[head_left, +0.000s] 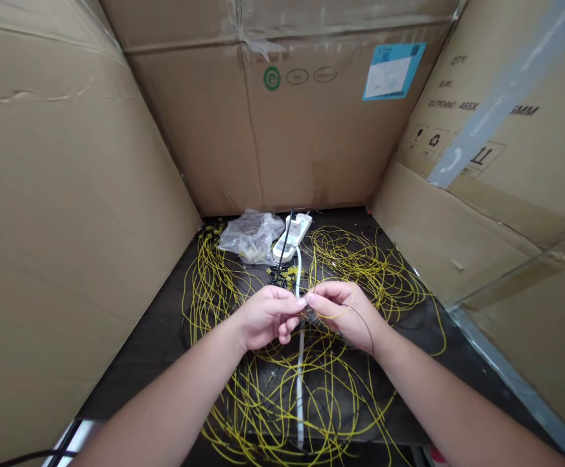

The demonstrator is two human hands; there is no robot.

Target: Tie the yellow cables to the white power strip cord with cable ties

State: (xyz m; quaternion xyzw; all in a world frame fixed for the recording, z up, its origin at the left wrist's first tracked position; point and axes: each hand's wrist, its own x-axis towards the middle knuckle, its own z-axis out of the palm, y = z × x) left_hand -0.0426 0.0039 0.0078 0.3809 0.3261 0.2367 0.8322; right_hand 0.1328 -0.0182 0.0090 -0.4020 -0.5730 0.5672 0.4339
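Boxed-in workspace, cardboard on three sides: back carton panel (311,143) with printed logos and a blue label, left cardboard wall (68,181), right carton wall (423,201) with shipping marks and tape. Through my head feed, the thin yellow wire (328,317) is at mid-view, right where the fingertips meet; from there it runs rightward across the right hand's (353,316) fingers, so its long axis goes roughly hand to hand. Neither hand is clearly nearer. Right thumb and fingers pinch the wire; left hand (270,318) is pinched too, seemingly on the same wire at the tips, though the exact contact is too small for me to confirm. A thin dark strand (364,322) loops over the right wrist. Below, dark tabletop (141,366), with loose yellow wire coils (355,256) spread left, right and toward me. White power strip (282,253) beyond the hands, clear plastic bag (250,237) just left of it, white power cord (300,395) running toward me between the forearms.
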